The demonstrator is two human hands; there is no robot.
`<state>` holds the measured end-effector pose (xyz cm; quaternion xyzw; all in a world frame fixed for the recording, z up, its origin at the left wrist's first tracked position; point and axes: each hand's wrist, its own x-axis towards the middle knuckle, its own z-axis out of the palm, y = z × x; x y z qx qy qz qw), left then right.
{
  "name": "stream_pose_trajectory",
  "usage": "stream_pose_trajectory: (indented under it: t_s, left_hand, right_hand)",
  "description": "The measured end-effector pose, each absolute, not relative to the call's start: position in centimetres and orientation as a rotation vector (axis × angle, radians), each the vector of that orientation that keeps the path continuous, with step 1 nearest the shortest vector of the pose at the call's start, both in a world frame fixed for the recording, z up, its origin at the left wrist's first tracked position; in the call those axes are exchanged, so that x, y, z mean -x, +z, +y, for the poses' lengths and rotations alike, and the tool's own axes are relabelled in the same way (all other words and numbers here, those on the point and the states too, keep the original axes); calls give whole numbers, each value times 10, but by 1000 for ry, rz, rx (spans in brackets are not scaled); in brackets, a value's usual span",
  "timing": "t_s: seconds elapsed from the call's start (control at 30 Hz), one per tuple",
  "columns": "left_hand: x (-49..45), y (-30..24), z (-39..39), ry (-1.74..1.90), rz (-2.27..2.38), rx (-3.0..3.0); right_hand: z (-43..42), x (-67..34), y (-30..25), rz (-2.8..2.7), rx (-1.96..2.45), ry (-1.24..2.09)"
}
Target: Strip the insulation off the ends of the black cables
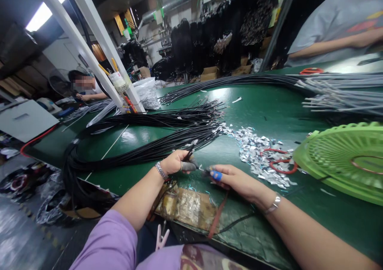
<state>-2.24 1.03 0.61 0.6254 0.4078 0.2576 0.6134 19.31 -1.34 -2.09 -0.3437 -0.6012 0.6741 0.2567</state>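
My left hand [176,162], with a dark covering on its thumb, is closed around the end of a black cable [189,154]. Facing it, my right hand [229,176] is pinched at the cable's tip, blue tape [216,175] wrapped on one digit. What lies between its fingertips is too small to make out. Just behind both hands, a bundle of black cables [143,146] lies across the green table [227,112], its stripped ends pointing right. Foil scraps [254,150] are heaped beyond my right hand, and red-handled scissors [283,164] rest on them.
A green plastic basket [338,158] stands at the right, with grey cables [335,92] behind it. A worn taped board [188,206] sits at the near edge. White posts [103,42] rise at the left. One person [335,26] is across the table, another [86,88] far left.
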Motion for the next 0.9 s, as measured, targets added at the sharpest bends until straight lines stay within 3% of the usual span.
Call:
stream_pose_trajectory:
  t_s: [0.43, 0.9]
  left_hand:
    - [22, 12, 8, 432, 850, -1439]
    - [21, 6, 10, 346, 808, -1444]
  right_hand:
    - [-16, -194, -18, -1812, 794, 1816]
    - [-18, -190, -12, -2000, 722, 1584]
